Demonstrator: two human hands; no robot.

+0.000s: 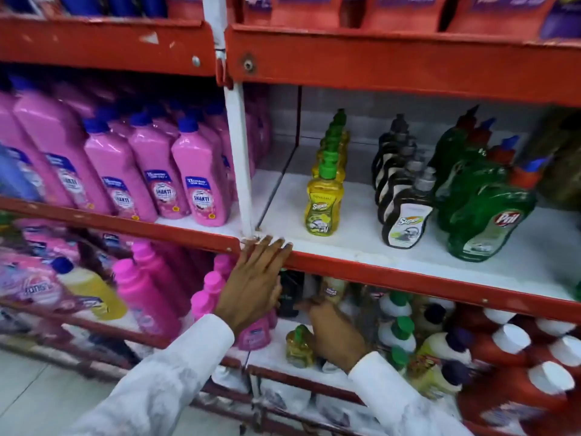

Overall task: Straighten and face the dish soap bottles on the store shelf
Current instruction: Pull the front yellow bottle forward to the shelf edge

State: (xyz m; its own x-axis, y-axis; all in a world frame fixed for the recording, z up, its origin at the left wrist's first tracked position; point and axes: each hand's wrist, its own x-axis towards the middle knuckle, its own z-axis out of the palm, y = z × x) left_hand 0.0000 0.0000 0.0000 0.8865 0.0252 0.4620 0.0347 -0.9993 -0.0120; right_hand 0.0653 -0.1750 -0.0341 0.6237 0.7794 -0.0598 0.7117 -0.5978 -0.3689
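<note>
On the middle shelf point(408, 280) stand three rows of dish soap running front to back: yellow bottles point(323, 206) with green caps, dark bottles point(405, 223) with white labels, and larger green bottles point(485, 223) leaning left. My left hand point(254, 284) lies flat against that shelf's red front edge, fingers spread, holding nothing. My right hand point(333, 336) reaches into the shelf below, just right of a small yellow bottle point(300, 346). Its outstretched fingertips touch a dark bottle point(289, 297) further back. I see nothing gripped in it.
Pink bottles point(201, 184) with blue caps fill the left bay behind a white upright post point(242, 165). The lower shelf is crowded with white, green and dark-capped bottles point(399, 328) and red bottles point(518, 357). A bare white patch lies left of the yellow row.
</note>
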